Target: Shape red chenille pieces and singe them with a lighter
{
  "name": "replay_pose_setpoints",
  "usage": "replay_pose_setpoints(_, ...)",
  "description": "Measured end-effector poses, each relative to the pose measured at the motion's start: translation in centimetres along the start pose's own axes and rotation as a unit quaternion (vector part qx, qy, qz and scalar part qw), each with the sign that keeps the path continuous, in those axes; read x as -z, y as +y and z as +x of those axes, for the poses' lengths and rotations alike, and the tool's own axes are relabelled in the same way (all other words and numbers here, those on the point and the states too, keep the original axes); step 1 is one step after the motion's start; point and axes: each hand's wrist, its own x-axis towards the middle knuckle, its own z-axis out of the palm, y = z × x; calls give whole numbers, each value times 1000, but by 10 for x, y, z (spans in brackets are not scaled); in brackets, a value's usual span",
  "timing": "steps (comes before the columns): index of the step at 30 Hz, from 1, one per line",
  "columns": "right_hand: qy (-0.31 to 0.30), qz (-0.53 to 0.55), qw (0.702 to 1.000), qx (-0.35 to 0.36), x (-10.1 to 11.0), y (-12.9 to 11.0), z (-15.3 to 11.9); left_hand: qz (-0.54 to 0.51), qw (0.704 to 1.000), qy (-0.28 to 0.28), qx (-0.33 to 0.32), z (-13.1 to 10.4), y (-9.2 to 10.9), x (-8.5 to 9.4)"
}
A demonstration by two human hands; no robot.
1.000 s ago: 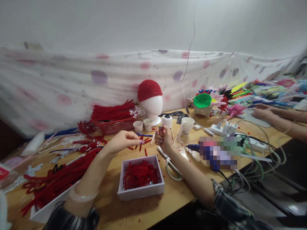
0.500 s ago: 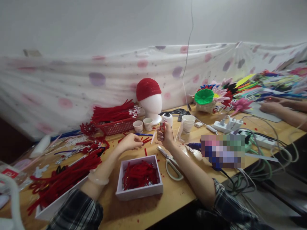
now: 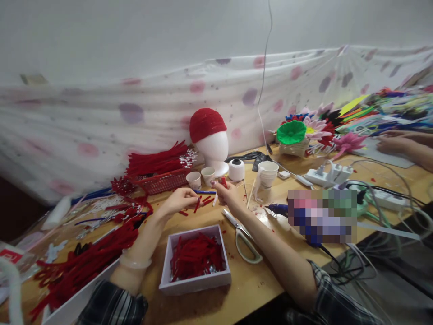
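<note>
My left hand (image 3: 181, 199) is closed in a pinch on a short red chenille stem piece (image 3: 197, 204), which hangs upright from the fingertips. Just to the right, my right hand (image 3: 229, 194) is wrapped round a small red lighter (image 3: 223, 182); no flame can be made out. The two hands are close together but apart. More short red pieces (image 3: 207, 201) lie on the table between them, by a blue pen (image 3: 204, 192). In front stands a white box (image 3: 196, 285) with many red pieces inside. Scissors (image 3: 244, 239) lie to its right, under my right forearm.
A white foam head (image 3: 216, 151) wears a red wrapped cap. Nearby stand a red basket (image 3: 162, 183) of red stems and paper cups (image 3: 268, 174). Cables and a power strip (image 3: 329, 174) are at right, beside another person's hands (image 3: 399, 144).
My left hand has moved slightly right and now holds a red piece upright. My right hand has lowered and turned the lighter toward it. The view has shifted a little.
</note>
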Motion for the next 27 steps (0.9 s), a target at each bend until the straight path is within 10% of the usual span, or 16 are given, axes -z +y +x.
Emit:
replay_pose_setpoints(10,-69,-165,978,111,-11,5,-11,-100,986,58,-122,-9,11,-18)
replay_pose_setpoints(27,6,-73,991,111,12,-7,6,15,998,1,-64,-6,0,-13)
